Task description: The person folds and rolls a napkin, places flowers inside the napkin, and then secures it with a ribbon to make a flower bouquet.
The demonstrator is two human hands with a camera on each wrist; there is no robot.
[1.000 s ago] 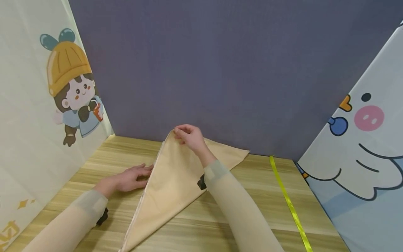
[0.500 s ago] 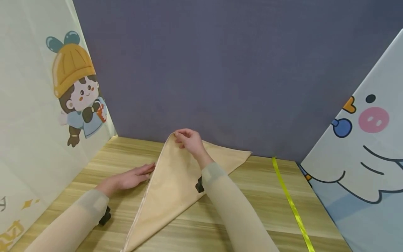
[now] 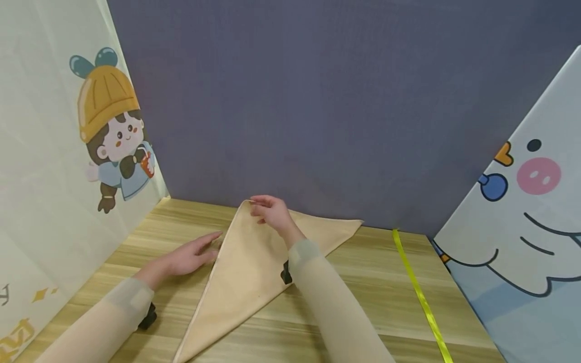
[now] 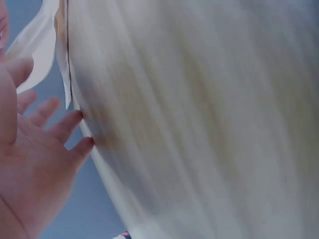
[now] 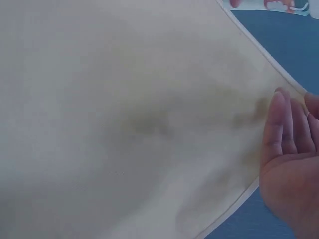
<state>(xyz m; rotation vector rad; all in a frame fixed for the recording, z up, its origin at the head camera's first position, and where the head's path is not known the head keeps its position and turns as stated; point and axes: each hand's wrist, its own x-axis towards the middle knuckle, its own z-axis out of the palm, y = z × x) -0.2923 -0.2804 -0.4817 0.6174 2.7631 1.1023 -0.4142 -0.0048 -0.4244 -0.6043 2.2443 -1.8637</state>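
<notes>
A beige cloth (image 3: 245, 272) with a pale stitched edge lies in a triangle on the wooden table, one long point toward me and another at the back right. My right hand (image 3: 272, 214) is at its back left corner, thumb and fingers at the cloth's tip. In the right wrist view the right hand (image 5: 291, 154) has its fingers close together against the cloth (image 5: 124, 99), the thumb on the other side of the corner. My left hand (image 3: 190, 256) is beside the cloth's left edge, fingers extended and thumb apart, holding nothing. The left wrist view shows its spread fingers (image 4: 65, 127).
A yellow ribbon (image 3: 419, 292) runs front to back along the right side of the wooden table (image 3: 363, 297). Behind stands a dark grey-blue panel (image 3: 317, 101). Printed panels with cartoon figures close in the left (image 3: 36, 151) and right (image 3: 544, 232) sides.
My right hand has come down a little with the raised corner of the cloth, its fingers now looser. My left thumb and fingers have spread, and the hand lies slightly off the cloth's edge.
</notes>
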